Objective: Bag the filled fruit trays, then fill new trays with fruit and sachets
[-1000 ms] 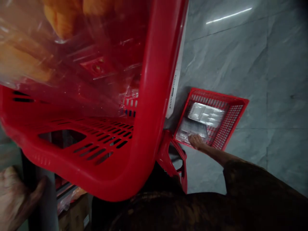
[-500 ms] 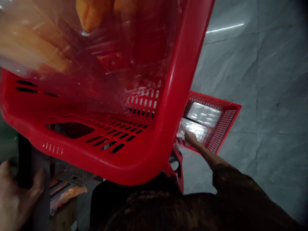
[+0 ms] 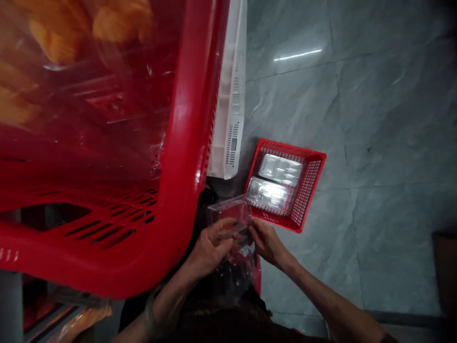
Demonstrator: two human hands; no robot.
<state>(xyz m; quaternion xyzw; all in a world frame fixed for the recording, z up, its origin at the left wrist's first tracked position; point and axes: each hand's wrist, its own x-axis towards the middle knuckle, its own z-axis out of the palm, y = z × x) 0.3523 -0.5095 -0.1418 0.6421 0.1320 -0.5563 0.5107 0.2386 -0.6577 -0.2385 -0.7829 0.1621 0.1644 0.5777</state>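
Both hands meet at the lower middle on a clear plastic clamshell box (image 3: 229, 213). My left hand (image 3: 210, 247) curls its fingers round the box's near left side. My right hand (image 3: 266, 242) pinches its right edge. The box looks empty and see-through. Just beyond it on the floor lies a small red mesh basket (image 3: 310, 186) that holds more clear plastic boxes (image 3: 280, 170).
A large red plastic crate (image 3: 178, 157) fills the left half, with a clear bag of orange-yellow food (image 3: 71, 28) in it. A white plastic crate wall (image 3: 230, 95) stands behind it. Grey stone floor tiles (image 3: 374, 119) spread to the right.
My right hand has come back from the small red basket with a clear box. My left hand has moved in from the lower left edge and taken hold of the box too.
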